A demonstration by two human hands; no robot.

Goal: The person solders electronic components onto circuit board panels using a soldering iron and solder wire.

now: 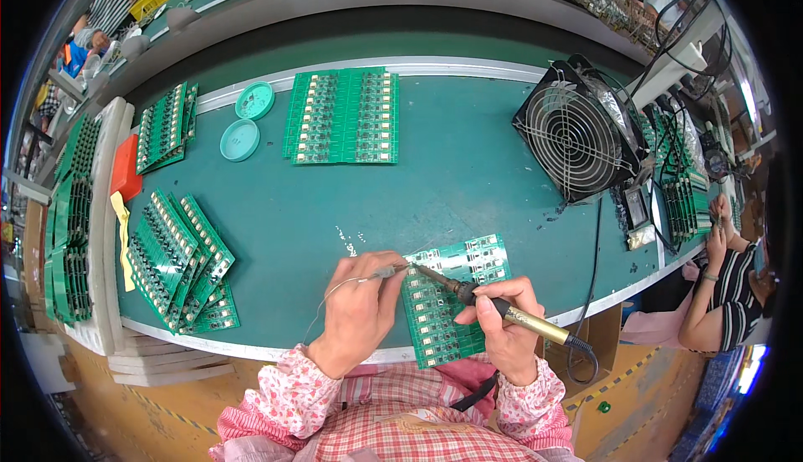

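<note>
A green circuit board panel [443,325] lies at the table's front edge, bearing rows of small parts. My right hand [506,328] grips a soldering iron [535,323] with a black and gold handle, its tip at the panel's upper left corner. Close by, my left hand [361,303] pinches a thin solder wire [339,286] in a small sleeve, its end meeting the iron tip. The wire trails down past my left wrist. Whether solder is melting at the tip is too small to tell.
A black fan [577,131] stands at the right. Board stacks [345,119] sit at the back and front left [180,253]. Two turquoise lids [240,140] and a red box [126,169] lie left. The iron's cord [585,353] hangs by the edge. A co-worker [723,286] sits far right.
</note>
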